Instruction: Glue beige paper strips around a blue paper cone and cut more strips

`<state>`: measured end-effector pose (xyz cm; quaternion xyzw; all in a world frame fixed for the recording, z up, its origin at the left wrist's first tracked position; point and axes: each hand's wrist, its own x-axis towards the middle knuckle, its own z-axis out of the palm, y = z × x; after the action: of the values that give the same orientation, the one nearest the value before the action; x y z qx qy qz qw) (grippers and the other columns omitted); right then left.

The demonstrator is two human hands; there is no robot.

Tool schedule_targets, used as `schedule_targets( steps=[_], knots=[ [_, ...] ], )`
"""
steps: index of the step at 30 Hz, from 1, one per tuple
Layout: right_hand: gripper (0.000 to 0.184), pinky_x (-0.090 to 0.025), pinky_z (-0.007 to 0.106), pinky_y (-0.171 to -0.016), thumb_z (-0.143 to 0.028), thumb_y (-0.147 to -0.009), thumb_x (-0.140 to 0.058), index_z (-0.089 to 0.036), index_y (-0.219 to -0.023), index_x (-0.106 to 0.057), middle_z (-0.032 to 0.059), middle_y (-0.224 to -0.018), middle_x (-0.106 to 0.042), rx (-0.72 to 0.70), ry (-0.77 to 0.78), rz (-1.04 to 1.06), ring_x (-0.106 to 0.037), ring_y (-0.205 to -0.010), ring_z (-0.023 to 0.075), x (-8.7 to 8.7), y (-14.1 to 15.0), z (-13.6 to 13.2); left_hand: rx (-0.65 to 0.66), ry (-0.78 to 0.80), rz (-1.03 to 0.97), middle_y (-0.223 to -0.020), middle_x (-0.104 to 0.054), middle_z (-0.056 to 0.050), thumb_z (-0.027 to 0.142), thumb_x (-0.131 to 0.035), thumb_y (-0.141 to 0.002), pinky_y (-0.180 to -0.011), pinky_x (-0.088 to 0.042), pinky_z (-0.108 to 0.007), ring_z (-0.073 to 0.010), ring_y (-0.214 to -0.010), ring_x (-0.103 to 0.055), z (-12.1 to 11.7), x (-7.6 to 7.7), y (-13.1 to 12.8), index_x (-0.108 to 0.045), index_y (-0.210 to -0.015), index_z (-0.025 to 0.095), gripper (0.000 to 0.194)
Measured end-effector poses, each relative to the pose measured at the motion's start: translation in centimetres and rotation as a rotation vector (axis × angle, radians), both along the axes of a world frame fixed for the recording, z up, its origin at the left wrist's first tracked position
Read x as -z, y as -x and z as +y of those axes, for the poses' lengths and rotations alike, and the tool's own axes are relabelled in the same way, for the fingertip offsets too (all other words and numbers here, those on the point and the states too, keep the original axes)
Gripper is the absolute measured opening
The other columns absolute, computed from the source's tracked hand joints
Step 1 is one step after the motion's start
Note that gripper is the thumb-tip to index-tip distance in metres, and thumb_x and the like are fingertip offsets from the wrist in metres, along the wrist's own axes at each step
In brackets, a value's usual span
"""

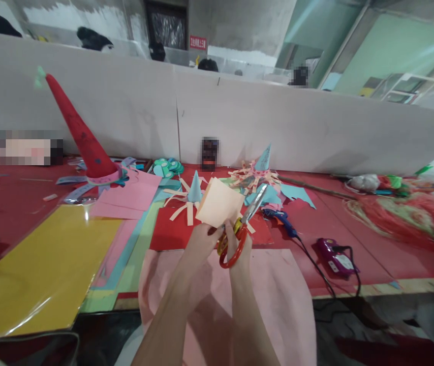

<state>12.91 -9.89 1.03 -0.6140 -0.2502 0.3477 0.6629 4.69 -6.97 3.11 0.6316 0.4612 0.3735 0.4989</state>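
A folded cream sheet of paper [220, 202] is held up over the red sheet in front of me. My left hand [200, 243] is closed on its lower edge. Scissors [254, 206] with red and yellow handles hang from my right hand [240, 249], blades pointing up and to the right, beside the paper. The fingertips of my right hand also reach the paper's lower edge. Just behind stand a small blue paper cone [194, 188] with cream strips spread round its base and a second blue cone [263, 160] with a similar fringe.
At the left a tall red cone [82, 132] stands near pink paper [136, 195] and a yellow sheet [49, 259]. On the right lie a blue glue gun [283, 221], a purple corded box [337, 256] and red and green netting [400, 213]. A white partition [125, 112] runs behind.
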Motion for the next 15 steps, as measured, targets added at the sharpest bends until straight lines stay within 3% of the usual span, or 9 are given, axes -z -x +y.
schedule_targets(
  steps=[5,9,15],
  knots=[
    [0.032,-0.038,0.023,-0.036,-0.046,-0.066,-0.063,-0.018,-0.068,-0.048,-0.0039,-0.043,-0.048,0.028,0.008,0.029,-0.046,-0.037,0.0111,-0.4,0.0,0.1,-0.046,-0.050,0.135,-0.067,-0.067,-0.006,0.035,-0.052,-0.073,-0.065,-0.046,-0.027,-0.0196,-0.070,-0.063,0.1,-0.2,0.1,-0.062,-0.064,0.016,0.023],
    [0.035,-0.033,0.022,-0.033,-0.049,-0.066,-0.063,-0.018,-0.070,-0.046,-0.0074,-0.038,-0.043,0.020,0.018,0.038,-0.040,-0.030,0.0093,-1.3,0.2,-0.2,-0.034,-0.046,0.053,-0.077,-0.069,-0.008,0.037,-0.051,-0.075,-0.066,-0.046,-0.027,-0.0195,-0.073,-0.063,0.1,-0.4,0.2,-0.062,-0.072,0.015,0.025],
    [0.029,-0.036,0.022,-0.039,-0.041,-0.067,-0.063,-0.017,-0.076,-0.051,-0.0064,-0.043,-0.046,0.069,0.044,0.009,-0.043,-0.037,0.0093,-1.3,-0.2,-0.2,-0.083,-0.034,-0.040,-0.072,-0.069,-0.006,0.037,-0.055,-0.073,-0.065,-0.047,-0.028,-0.0199,-0.070,-0.064,-0.1,-0.3,0.3,-0.063,-0.068,0.017,0.022]
  ],
)
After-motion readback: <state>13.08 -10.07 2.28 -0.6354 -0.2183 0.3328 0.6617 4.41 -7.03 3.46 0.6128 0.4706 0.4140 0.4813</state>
